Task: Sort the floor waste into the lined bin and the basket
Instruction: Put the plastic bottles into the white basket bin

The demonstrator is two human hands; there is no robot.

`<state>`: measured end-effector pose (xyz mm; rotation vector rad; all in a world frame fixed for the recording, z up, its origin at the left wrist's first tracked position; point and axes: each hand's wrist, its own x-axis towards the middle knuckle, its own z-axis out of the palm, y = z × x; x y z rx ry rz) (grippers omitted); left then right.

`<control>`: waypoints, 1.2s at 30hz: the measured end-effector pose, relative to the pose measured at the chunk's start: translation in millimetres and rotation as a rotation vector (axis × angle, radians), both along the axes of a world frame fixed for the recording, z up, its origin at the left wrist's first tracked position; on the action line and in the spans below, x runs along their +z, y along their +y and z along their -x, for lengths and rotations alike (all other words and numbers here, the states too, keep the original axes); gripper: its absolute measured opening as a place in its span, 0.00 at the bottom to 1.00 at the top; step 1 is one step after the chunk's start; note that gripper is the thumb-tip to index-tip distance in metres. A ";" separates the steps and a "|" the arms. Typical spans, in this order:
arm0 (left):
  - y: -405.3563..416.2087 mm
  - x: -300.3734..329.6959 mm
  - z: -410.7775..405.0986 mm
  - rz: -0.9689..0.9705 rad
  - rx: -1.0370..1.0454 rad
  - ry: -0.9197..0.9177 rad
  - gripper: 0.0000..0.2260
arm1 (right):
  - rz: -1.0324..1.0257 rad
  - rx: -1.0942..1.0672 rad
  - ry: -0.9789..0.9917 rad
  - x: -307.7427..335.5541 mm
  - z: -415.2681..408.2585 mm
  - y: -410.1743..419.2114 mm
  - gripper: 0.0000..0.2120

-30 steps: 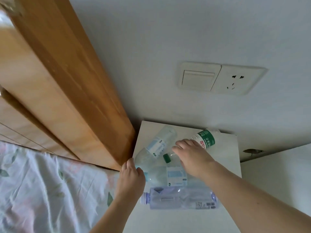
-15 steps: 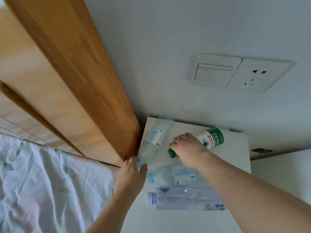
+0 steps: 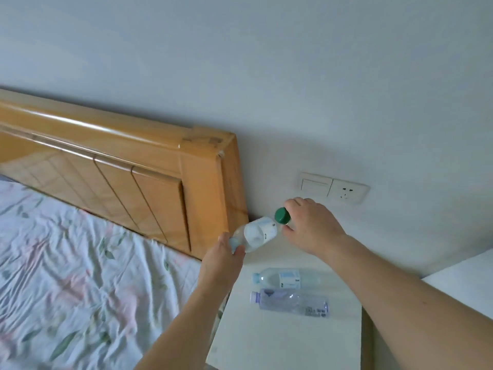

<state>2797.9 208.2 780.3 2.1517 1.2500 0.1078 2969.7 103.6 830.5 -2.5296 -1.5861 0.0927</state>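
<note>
My left hand (image 3: 222, 259) grips the neck end of a clear plastic bottle with a pale blue label (image 3: 257, 233), lifted off the white bedside table (image 3: 266, 340). My right hand (image 3: 312, 227) holds a green-capped bottle (image 3: 282, 215), whose body is hidden behind my fingers. Two more empty bottles lie on their sides on the table: a clear one with a blue cap (image 3: 282, 277) and, nearer me, a purple-tinted one (image 3: 290, 301). No bin or basket is in view.
A wooden headboard (image 3: 160, 177) and a bed with a floral sheet (image 3: 66, 276) lie to the left. A wall switch and socket (image 3: 333, 186) sit above the table. Another white surface (image 3: 466, 284) is at the right edge.
Both hands have risen from the table, each with a bottle. The view has pulled back and up, showing the whole headboard and more of the bed.
</note>
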 end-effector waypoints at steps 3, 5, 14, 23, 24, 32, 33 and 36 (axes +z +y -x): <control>-25.4 66.7 49.7 -0.024 0.020 -0.004 0.12 | -0.081 0.024 0.033 56.3 55.6 -13.4 0.11; -39.5 96.7 86.9 -0.035 0.037 0.028 0.11 | -0.150 0.036 0.114 81.1 92.9 -13.5 0.12; -98.5 214.3 356.4 -0.206 0.476 0.105 0.13 | -0.250 0.510 0.276 175.5 324.2 -15.4 0.07; -249.6 269.1 647.6 -0.283 0.881 0.103 0.13 | -0.180 1.017 0.419 208.6 623.0 -68.3 0.08; -272.3 271.4 678.7 -0.268 0.933 0.077 0.12 | -0.172 1.065 0.444 210.7 657.6 -79.5 0.07; -459.8 280.2 936.0 -0.231 1.276 0.163 0.10 | -0.119 1.439 0.491 226.6 946.8 -196.4 0.11; -478.3 283.7 963.0 -0.234 1.315 0.180 0.11 | -0.117 1.463 0.503 230.6 977.5 -208.5 0.12; -540.4 296.0 1048.0 -0.287 1.466 0.171 0.11 | -0.121 1.534 0.586 239.2 1077.0 -249.4 0.14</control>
